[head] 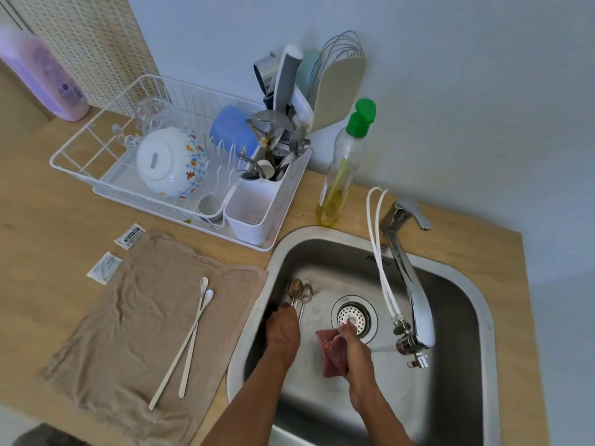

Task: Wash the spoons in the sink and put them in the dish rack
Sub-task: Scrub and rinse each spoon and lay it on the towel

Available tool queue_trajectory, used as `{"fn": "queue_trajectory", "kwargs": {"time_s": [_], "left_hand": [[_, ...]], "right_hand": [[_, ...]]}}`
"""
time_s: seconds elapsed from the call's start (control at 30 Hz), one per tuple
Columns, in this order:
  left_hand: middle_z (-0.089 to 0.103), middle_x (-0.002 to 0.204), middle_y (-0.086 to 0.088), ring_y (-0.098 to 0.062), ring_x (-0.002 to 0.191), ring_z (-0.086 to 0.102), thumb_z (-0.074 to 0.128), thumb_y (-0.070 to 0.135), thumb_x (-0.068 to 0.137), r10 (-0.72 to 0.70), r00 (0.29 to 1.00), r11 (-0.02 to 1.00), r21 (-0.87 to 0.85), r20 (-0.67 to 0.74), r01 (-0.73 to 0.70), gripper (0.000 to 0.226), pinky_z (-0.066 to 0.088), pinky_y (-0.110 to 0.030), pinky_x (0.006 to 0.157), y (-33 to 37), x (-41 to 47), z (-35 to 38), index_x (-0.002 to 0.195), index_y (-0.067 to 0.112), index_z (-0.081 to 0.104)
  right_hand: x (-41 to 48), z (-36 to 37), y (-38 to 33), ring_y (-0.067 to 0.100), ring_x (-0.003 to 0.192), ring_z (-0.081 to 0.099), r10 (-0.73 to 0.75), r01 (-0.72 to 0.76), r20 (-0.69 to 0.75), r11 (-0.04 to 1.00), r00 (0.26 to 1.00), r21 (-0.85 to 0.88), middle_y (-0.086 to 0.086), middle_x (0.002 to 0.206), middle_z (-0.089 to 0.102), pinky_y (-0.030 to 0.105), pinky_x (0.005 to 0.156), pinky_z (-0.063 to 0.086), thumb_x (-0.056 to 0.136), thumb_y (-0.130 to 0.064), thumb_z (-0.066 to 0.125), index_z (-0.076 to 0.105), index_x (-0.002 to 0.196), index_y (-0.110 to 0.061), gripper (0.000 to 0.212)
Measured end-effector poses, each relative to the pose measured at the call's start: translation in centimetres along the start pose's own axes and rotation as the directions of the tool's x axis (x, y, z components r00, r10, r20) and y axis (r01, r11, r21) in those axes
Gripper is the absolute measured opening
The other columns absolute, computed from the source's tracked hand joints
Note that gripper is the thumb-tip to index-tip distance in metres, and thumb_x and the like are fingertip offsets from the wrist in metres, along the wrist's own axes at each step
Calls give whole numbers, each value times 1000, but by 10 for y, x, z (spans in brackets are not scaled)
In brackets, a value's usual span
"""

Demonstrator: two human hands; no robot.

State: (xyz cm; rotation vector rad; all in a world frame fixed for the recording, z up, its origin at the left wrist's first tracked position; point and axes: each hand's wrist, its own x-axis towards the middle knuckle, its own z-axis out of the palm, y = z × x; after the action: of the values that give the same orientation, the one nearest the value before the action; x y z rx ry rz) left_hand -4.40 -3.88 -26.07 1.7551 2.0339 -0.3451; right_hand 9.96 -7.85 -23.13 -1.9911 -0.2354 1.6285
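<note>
Left hand (283,331), spoons (299,291) (right hand (354,352), scrubber (333,358))

A single view, from a camera worn on the person's head. It looks forward and steeply down over the desk (35,239) towards the wall (450,91) behind it. The lens is wide, so the desk's edges bow and the wall leans away at the top. The sink (457,317) lies close beneath, filling the lower right. Both forearms enter from the bottom edge. Near mid-frame the left hand (283,329) holds spoons (297,289) and the right hand (352,347) holds a cloth (331,354). The rack (254,201) sits farther off, upper left.
</note>
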Motion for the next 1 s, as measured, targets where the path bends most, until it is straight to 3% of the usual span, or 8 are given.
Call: {"fn": "queue_trajectory", "kwargs": {"time_s": [0.17,0.3,0.5,0.6,0.77,0.87,1.0], "left_hand": [[67,118,-10,-25,107,67,44,26,99,-58,997,963,-265,-55,42,32,54,-31,83,1,-9,-12,128,12,49],[72,95,-9,-21,84,71,41,26,100,-43,987,876,-480,-158,-38,25,57,-31,69,-5,-22,-11,115,12,55],[71,89,0,-12,72,69,39,30,103,-75,966,810,-580,-247,-85,24,56,-21,64,-11,-56,-18,120,19,52],[66,80,4,-7,63,64,40,27,104,-78,969,716,-689,-235,-109,20,49,-15,57,-15,-69,-23,119,18,50],[69,87,8,-8,77,64,39,34,103,-166,950,668,-739,-263,-88,29,47,-18,64,-22,-88,-31,101,21,65],[71,89,11,-5,69,59,43,31,102,-165,959,651,-756,-229,-68,28,38,-14,55,-24,-94,-30,94,28,70],[71,87,11,-2,73,63,53,30,99,-113,971,596,-796,-208,-102,16,47,-14,62,-29,-98,-25,96,28,69]], "right_hand": [[-3,0,0,33,102,62,2,-2,11,1000,1000,6,14,107,68,50,98,51,90,-39,64,63,98,-18,23],[-9,2,-3,34,100,65,-26,25,28,999,999,42,16,105,71,52,96,52,88,-38,65,67,103,-15,28],[-32,9,-8,35,100,67,-77,72,44,991,996,111,18,103,72,51,94,52,89,-37,63,69,108,-12,32],[-43,11,-12,37,103,66,-94,87,40,985,995,151,19,104,72,47,91,52,88,-35,64,69,105,-14,28],[-52,11,-20,30,89,63,-129,118,31,963,991,243,18,99,70,43,84,49,91,-29,62,66,86,-20,11],[-56,9,-23,27,86,61,-172,150,41,935,984,321,13,93,68,42,83,48,94,-27,57,64,86,-20,13],[-58,9,-24,28,92,60,-233,188,71,899,970,395,15,98,67,45,84,49,95,-28,53,62,92,-20,13]]}}
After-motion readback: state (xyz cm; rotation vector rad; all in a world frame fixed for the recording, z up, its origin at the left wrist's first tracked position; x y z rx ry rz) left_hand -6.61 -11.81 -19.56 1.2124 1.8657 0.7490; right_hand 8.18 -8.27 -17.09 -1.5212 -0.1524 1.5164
